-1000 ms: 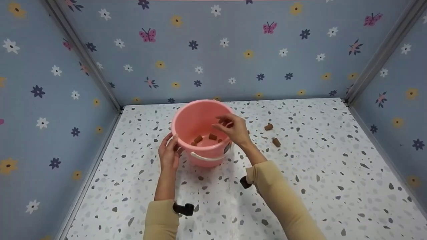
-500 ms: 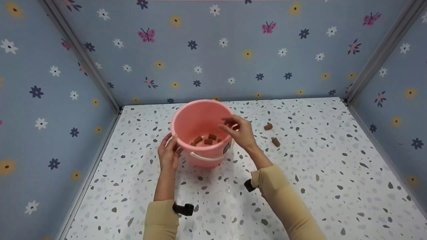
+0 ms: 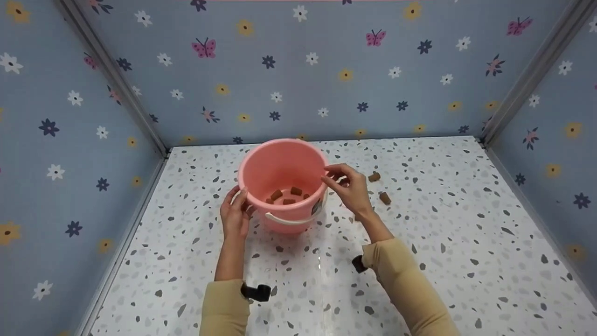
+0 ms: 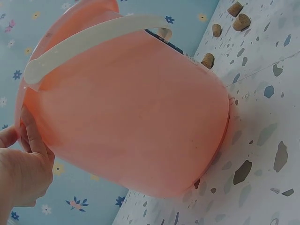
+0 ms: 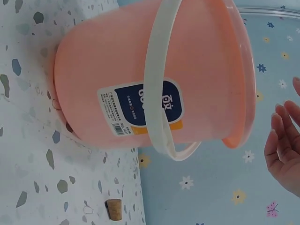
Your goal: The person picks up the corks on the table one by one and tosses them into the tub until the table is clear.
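A pink bucket (image 3: 289, 219) with a white handle (image 3: 291, 221) stands upright, several brown corks (image 3: 276, 195) lying on its bottom. My left hand (image 3: 234, 215) grips its left rim, thumb over the edge and fingers against the outer wall, as the left wrist view (image 4: 28, 159) also shows. At the right rim is my right hand (image 3: 350, 189), fingers loosely bent and holding nothing; in the right wrist view the hand (image 5: 286, 140) is apart from the bucket (image 5: 206, 70).
Right of the bucket, corks (image 3: 385, 198) lie on the speckled white table (image 3: 447, 261); one cork (image 5: 114, 209) shows in the right wrist view. Blue flowered panels (image 3: 298, 70) stand behind and at both sides.
My right hand has moved right, from over the bucket's opening to its right rim. Another cork has come into view on the bucket's bottom and shifted slightly. My left hand has stayed on the rim.
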`<state>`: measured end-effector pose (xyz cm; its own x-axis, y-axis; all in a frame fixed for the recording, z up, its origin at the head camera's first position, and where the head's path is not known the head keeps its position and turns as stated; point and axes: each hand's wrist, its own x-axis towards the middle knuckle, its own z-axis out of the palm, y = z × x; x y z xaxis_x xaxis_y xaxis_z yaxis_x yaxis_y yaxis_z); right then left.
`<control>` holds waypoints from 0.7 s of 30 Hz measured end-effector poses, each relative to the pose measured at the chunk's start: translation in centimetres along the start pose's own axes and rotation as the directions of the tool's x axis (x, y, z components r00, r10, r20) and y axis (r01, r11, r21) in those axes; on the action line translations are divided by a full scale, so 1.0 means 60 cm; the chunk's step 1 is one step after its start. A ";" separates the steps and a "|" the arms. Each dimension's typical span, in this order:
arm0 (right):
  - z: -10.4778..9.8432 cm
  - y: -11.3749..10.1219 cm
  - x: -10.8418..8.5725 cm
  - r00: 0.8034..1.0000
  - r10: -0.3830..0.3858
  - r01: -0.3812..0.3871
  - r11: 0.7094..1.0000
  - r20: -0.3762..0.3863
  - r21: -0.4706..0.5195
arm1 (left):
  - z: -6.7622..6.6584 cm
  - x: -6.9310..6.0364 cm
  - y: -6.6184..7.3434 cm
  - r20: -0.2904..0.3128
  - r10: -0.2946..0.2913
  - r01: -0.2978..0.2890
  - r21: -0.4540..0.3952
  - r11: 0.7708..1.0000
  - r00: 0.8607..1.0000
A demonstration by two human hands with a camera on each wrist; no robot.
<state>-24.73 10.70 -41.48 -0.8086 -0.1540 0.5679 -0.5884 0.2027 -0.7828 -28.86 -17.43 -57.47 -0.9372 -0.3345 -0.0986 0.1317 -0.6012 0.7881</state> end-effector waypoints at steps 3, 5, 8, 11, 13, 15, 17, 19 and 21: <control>-0.009 0.009 -0.008 0.999 -0.029 0.029 1.000 -0.015 -0.012 | -0.002 0.001 0.006 0.010 -0.032 0.032 -0.009 0.999 0.999; -0.015 0.015 -0.013 0.999 -0.037 0.037 0.999 -0.024 -0.014 | 0.003 -0.003 0.011 0.004 -0.046 0.046 -0.008 0.999 0.999; -0.025 0.025 -0.020 0.999 -0.024 0.024 1.000 -0.036 -0.011 | -0.021 0.027 -0.018 0.002 -0.027 0.027 0.027 0.999 1.000; -0.034 0.034 -0.027 0.999 -0.002 0.001 1.000 -0.048 -0.005 | -0.021 0.025 -0.022 0.022 -0.007 0.007 -0.004 1.000 1.000; -0.039 0.041 -0.032 0.998 0.013 -0.013 1.000 -0.055 -0.004 | -0.022 0.026 -0.024 0.034 0.001 -0.001 -0.003 1.000 0.999; -0.044 0.047 -0.037 0.998 0.024 -0.025 1.000 -0.065 -0.007 | -0.013 0.015 -0.012 0.024 -0.016 0.015 0.005 1.000 1.000; -0.047 0.053 -0.042 0.997 0.036 -0.037 0.999 -0.075 -0.017 | 0.006 -0.009 0.010 0.007 -0.028 0.028 0.020 0.999 1.000; -0.050 0.059 -0.045 0.995 0.052 -0.055 0.998 -0.088 -0.034 | 0.020 -0.024 0.023 -0.012 -0.021 0.022 0.038 0.999 1.000; -0.053 0.066 -0.049 0.992 0.074 -0.079 0.996 -0.100 -0.051 | 0.054 -0.063 0.057 -0.031 -0.023 0.023 0.029 0.999 0.999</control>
<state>-24.73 15.02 -45.42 -0.8465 -0.0415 0.5308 -0.5218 0.2633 -0.8115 -25.91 -15.89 -52.42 -0.9294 -0.3433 -0.1352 0.1004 -0.5879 0.8027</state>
